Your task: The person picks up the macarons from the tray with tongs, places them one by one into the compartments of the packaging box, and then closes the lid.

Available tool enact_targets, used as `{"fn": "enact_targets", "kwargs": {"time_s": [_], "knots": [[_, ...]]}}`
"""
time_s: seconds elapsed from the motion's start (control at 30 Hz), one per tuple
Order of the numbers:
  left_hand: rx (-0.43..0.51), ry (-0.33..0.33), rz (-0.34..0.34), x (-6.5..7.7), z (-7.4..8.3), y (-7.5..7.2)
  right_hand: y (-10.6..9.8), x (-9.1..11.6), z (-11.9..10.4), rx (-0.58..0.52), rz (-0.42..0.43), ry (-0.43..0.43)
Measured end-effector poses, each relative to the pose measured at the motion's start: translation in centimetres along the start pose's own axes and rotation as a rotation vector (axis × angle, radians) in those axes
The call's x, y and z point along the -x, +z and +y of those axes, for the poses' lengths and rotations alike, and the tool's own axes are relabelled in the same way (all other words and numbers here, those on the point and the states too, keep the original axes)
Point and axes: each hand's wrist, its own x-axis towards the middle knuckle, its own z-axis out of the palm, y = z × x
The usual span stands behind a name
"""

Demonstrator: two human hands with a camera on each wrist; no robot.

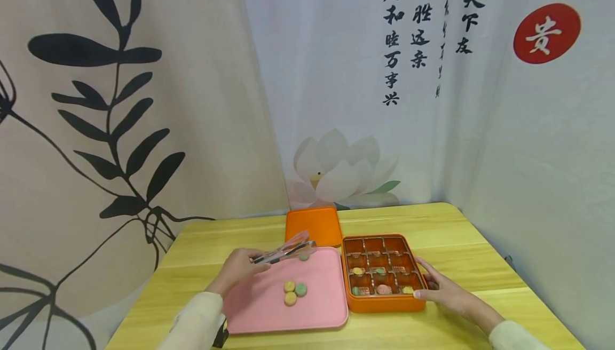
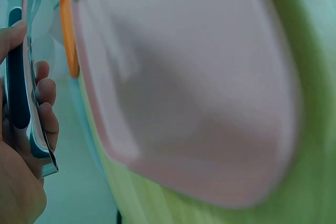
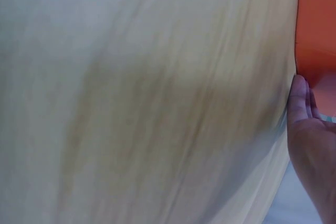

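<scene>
Just below the head view's middle, your left hand (image 1: 242, 271) grips the tongs (image 2: 19, 82), probably light and springy, best held mid-handle; cookies (image 1: 290, 299) on the tray (image 1: 259, 315) look crumbly. Lower right, your right hand (image 1: 449, 294), fingers extended, touches the box (image 1: 384, 304).

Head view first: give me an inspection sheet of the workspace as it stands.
Surface: wood-grain table.
Job's things: pink tray with four small round pieces; orange box with five coloured pieces; orange lid behind the tray.
Clutter: dark item by the left sleeve, unclear.
Hands: left hand holds tongs; right hand touches the orange box's right side.
Cables: none certain; dark loop by the table's right edge, unclear.
Surroundings: printed drapes.
</scene>
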Motion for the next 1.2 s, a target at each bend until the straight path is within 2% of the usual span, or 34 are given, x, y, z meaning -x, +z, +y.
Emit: {"fn": "enact_targets", "kwargs": {"time_s": [0.2,0.37,0.8,1.2], "knots": [[-0.008,-0.06,0.024,0.2,-1.6,-0.1,0.0,0.1,-0.2,-0.002,0.005,-0.001],[-0.022,-0.068,0.012,0.6,-2.0,0.0,-0.1,0.1,-0.2,0.0,0.001,-0.007],[-0.081,-0.026,-0.031,0.7,-2.7,0.9,0.1,0.2,-0.3,0.005,-0.001,-0.012],[-0.085,0.022,-0.025,0.6,-3.1,1.7,0.1,0.2,-0.4,0.004,-0.002,-0.001]]}}
